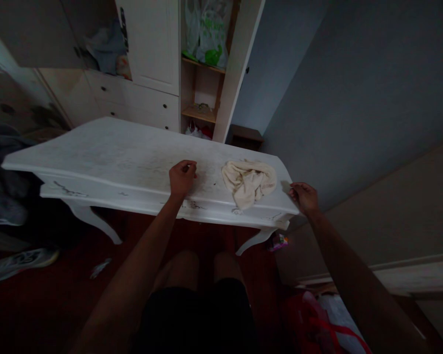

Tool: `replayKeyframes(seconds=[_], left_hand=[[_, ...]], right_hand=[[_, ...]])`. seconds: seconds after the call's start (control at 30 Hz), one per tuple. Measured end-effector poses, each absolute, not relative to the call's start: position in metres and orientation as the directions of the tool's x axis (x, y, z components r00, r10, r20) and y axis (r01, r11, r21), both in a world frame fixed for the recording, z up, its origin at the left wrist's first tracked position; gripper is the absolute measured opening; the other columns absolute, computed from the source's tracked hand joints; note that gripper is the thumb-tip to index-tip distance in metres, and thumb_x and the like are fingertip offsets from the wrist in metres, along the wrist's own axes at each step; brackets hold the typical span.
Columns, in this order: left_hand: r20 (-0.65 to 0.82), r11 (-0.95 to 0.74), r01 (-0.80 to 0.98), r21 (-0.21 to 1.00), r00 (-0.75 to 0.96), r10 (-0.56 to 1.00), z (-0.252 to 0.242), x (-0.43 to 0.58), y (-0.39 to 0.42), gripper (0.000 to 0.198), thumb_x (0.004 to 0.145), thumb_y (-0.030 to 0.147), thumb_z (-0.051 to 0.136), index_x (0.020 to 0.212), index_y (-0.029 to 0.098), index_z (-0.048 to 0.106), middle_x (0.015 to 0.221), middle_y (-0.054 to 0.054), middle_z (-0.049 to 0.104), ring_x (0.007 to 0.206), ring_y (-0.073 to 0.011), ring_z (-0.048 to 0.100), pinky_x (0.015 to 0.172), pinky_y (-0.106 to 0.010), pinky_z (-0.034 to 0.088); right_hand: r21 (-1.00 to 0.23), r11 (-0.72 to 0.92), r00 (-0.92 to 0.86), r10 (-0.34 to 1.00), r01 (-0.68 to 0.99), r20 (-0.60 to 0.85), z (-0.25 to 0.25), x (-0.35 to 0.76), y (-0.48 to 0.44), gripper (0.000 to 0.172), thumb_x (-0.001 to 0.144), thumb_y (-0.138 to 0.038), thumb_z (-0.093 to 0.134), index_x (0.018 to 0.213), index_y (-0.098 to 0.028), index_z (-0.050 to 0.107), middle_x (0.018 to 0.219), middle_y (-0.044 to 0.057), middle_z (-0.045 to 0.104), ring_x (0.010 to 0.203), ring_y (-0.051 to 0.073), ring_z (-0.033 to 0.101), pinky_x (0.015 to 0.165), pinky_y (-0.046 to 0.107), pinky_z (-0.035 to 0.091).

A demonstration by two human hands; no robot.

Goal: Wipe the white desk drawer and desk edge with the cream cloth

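Surface (107, 147) is supporting cloth (249, 182); left hand (182, 179), at cloth's nine o'clock, is curling narrow; right hand (304, 196), at three, grip unclear.

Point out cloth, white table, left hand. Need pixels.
Cloth (249, 183): head view, on its crumpled middle.
White table (103, 147): head view, on its top surface.
Left hand (180, 179): head view, on the middle of the hand.
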State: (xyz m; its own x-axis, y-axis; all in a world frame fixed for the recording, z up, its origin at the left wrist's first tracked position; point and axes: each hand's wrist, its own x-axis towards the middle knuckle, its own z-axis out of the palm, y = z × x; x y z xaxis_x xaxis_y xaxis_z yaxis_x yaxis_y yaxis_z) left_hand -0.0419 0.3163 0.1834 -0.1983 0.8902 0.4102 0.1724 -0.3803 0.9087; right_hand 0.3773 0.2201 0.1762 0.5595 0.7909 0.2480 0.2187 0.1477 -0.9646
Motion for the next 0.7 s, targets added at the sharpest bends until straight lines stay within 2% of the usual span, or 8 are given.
replayKeyframes(seconds=[0.3,0.7], left_hand=[[0.353,-0.331,0.132,0.934,-0.219,0.91,0.1849,-0.0423,0.316,0.025,0.075,0.03,0.055,0.085,0.015,0.072,0.052,0.003,0.059,0.049,-0.0114,0.058,0.05,-0.02,0.044],[0.324,-0.292,0.153,0.944,-0.259,0.91,0.1863,-0.0422,0.3163,0.023,0.073,0.029,0.055,0.083,0.015,0.07,0.05,0.004,0.056,0.047,-0.0113,0.055,0.05,-0.02,0.042]], right_hand=[[-0.96,0.086,0.585,0.778,0.265,0.231,0.1763,0.3762,0.2186,0.028,0.062,-0.042,0.076,0.071,-0.017,0.068,0.052,-0.001,0.062,0.042,0.008,0.048,0.038,0.018,0.036],[-0.955,0.097,0.559,0.792,0.279,0.244,0.1743,0.3802,0.2199,0.031,0.066,-0.047,0.075,0.072,-0.018,0.067,0.054,-0.001,0.062,0.044,0.009,0.049,0.04,0.02,0.038]])
